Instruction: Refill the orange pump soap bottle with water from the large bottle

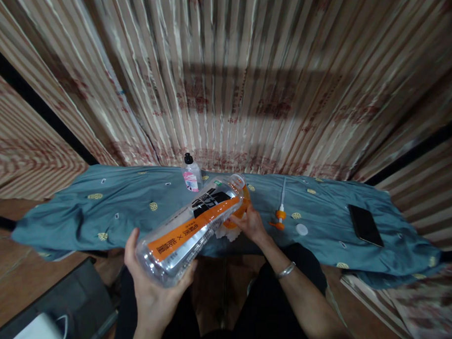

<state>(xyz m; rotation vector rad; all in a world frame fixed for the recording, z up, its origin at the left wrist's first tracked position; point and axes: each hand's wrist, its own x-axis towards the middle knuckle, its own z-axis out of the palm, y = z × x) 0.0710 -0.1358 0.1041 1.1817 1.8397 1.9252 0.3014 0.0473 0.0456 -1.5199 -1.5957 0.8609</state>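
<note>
My left hand [156, 285] is wrapped round the base of a large clear plastic bottle [196, 227] with an orange and black label. The bottle lies tilted across my view, its uncapped-looking neck pointing up and to the right. Behind that neck, my right hand [250, 224] is closed on an orange container [245, 201], mostly hidden by the bottle and my fingers. Crumpled white tissue [228, 233] shows beneath it. To the right of this hand lies an orange pump head [280, 216] with a long pale tube, near a white round disc [302, 229].
A small clear bottle [191, 175] with a black cap and pink label stands at the back of the teal cloth-covered table [126, 192]. A black phone [365, 225] lies at the right. Pleated curtains [223, 90] hang behind. A white box [35, 337] sits lower left.
</note>
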